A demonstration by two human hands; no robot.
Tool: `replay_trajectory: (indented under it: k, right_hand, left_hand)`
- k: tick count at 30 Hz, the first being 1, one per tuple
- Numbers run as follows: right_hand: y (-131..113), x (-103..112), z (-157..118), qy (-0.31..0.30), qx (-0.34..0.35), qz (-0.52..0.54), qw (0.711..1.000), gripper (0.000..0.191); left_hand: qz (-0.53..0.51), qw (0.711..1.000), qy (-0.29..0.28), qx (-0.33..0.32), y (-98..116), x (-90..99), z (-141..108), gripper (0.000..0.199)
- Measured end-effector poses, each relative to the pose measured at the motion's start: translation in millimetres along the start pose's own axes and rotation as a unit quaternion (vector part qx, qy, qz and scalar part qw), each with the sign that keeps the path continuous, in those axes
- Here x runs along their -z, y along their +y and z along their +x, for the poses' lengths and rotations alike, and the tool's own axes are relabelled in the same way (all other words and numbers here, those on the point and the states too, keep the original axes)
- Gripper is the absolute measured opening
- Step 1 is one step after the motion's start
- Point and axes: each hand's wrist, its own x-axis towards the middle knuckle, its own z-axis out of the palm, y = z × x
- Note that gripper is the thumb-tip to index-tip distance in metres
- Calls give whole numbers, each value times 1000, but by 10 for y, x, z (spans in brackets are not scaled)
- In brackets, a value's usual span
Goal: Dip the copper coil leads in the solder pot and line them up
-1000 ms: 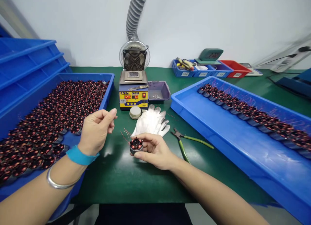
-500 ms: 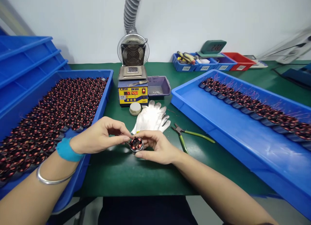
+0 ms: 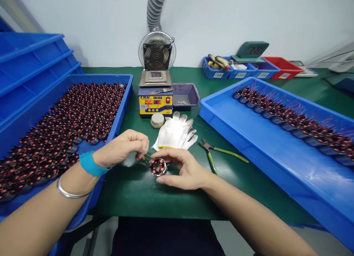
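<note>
A round motor stator (image 3: 158, 167) with copper windings and loose wires is held above the green table, near its front. My right hand (image 3: 184, 169) grips it from the right between thumb and fingers. On its left, my left hand (image 3: 129, 147) has its fingers closed around the thin copper wires (image 3: 144, 161) that run from the stator. White gloves (image 3: 177, 132) lie just behind the hands, and green-handled cutters (image 3: 211, 149) rest to their right.
At left a blue tray (image 3: 127, 97) holds many stators; stacked blue trays (image 3: 33, 64) stand behind it. Another blue tray (image 3: 249, 138) with a row of stators is at right. A yellow-blue solder pot (image 3: 155, 104), round tin (image 3: 157, 120) and purple tray (image 3: 195, 95) stand at the back.
My left hand has pulled slightly back from the stator and its fingers have curled in around the wires. The stator is tilted differently in my right hand. The view has shifted slightly.
</note>
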Motion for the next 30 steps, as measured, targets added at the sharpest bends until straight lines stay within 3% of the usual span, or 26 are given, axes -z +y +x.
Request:
replay_trajectory:
  k: [3, 6, 9, 13, 17, 23, 26, 30]
  right_hand:
    - [-3, 16, 3, 17, 17, 1, 1000, 43]
    - [15, 35, 4, 27, 19, -3, 999, 43]
    - [-13, 99, 52, 48, 7, -10, 999, 44]
    - [-228, 346, 384, 94, -26, -56, 994, 46]
    - [-561, 705, 1145, 186, -62, -164, 967, 30]
    - [-756, 1000, 2354, 329, -157, -289, 885, 22]
    - [-717, 1038, 2647, 352, -191, -306, 864, 17]
    - [-644, 1056, 2788, 357, -224, -320, 848, 15]
  left_hand:
    - [-69, 990, 122, -27, -6, 11, 22, 21]
    - [-126, 962, 242, -31, -31, 23, 64, 24]
    - [-103, 951, 291, 3, -76, 6, 109, 35]
    - [120, 967, 222, 17, -166, -70, 126, 35]
    - [307, 944, 119, 29, -249, -130, 112, 32]
    - [400, 913, 54, 58, -230, -124, 94, 35]
    - [432, 899, 34, 59, -229, -119, 89, 36]
    - [455, 889, 14, 51, -262, -122, 89, 38]
